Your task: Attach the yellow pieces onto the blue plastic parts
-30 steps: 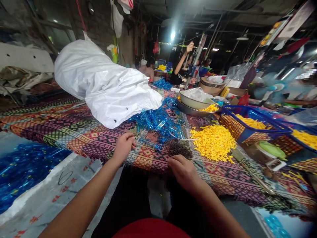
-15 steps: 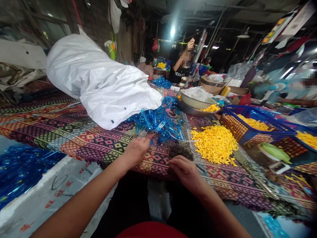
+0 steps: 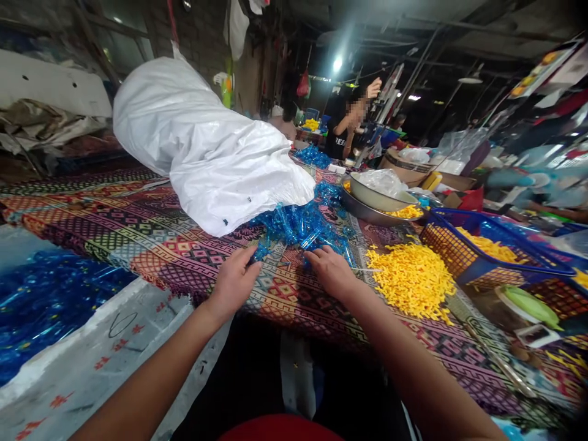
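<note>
Head view looks down on a table [image 3: 138,239] covered in a patterned woven cloth, where both hands reach forward to the near edge of a heap of clear blue plastic pieces [image 3: 298,223]. That heap spills from the mouth of a big white sack [image 3: 206,147] lying on its side, which seems the reason the pieces fan out toward the person: they are within arm's reach without lifting the sack. The left hand [image 3: 234,282] lies knuckles up with its fingers curled at the left fringe of the blue pieces, fingertips touching them; whether it has pinched one I cannot tell, since the palm hides it. The right hand [image 3: 331,269] rests flat and loosely spread, fingertips on the near edge of the same heap, gripping nothing that shows. So the blue pieces lie just ahead of both hands and between them. Just right of the right hand sits a loose mound of small yellow pieces [image 3: 411,278], kept apart from the blue ones (sorted by colour, it appears), and beyond it a blue mesh basket [image 3: 463,257] holding more yellow. Metal bowls [image 3: 376,199] stand behind the heap. More blue plastic [image 3: 50,306] lies low at the left, beside the table. Farther back another person [image 3: 344,125] stands with one arm raised.
</note>
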Demonstrator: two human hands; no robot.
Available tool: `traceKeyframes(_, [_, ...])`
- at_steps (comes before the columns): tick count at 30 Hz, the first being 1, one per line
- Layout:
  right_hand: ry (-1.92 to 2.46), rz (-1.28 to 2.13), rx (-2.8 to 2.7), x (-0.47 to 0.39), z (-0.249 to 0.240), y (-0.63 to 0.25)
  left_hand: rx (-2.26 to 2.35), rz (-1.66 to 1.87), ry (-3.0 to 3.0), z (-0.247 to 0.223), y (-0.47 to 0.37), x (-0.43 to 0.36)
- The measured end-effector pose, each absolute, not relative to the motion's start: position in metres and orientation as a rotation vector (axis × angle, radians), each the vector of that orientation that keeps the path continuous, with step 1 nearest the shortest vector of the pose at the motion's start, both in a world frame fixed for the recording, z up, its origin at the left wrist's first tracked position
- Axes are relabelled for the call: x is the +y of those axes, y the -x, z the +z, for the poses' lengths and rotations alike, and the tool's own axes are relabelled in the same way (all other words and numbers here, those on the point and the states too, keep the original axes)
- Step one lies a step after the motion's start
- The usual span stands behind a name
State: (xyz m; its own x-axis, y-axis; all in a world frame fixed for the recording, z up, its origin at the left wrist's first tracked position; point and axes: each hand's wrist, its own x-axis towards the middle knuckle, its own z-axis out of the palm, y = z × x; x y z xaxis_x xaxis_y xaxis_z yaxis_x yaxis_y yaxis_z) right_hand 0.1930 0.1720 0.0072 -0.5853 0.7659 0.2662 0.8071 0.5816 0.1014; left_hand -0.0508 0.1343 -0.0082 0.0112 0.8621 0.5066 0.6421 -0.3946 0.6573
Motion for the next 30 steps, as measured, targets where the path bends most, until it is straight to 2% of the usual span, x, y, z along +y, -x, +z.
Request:
traceKeyframes(4, [1.191,-0.039,-2.237,0.165,0.018,-0.172,1.359,1.477,-1.546,-0.005,0.036,0.13])
traceKeyframes(10, [0.993,1.084,-1.33,0.148,0.016,-0.127,1.226,1.435,-1.677,0.01,0.011,0.128])
traceKeyframes(12, [0.919,1.251,-1.117,0.143,0.01,-0.117,1.306,1.37,-1.77,0.01,0.008,0.127])
traceKeyframes(15, [0.923,1.322,-1.054,0.142,0.001,-0.115,1.414,1.231,-1.882,0.009,0.011,0.128])
traceKeyframes(18, [1.077,1.214,-1.316,0.152,-0.004,-0.128,1.552,1.094,-2.022,0.009,0.026,0.136])
traceKeyframes(21, [1.274,0.788,-1.697,0.168,-0.004,-0.146,1.902,0.9,-2.197,0.01,0.044,0.145])
traceKeyframes(24, [1.347,0.519,-1.975,0.178,-0.003,-0.152,2.182,0.598,-2.333,0.009,0.051,0.148])
traceKeyframes(28, [1.438,-0.021,-2.52,0.177,-0.004,-0.139,2.226,0.416,-2.48,0.005,0.045,0.141])
traceKeyframes(30, [1.434,-0.102,-2.613,0.177,-0.006,-0.134,2.195,0.385,-2.486,0.006,0.044,0.138])
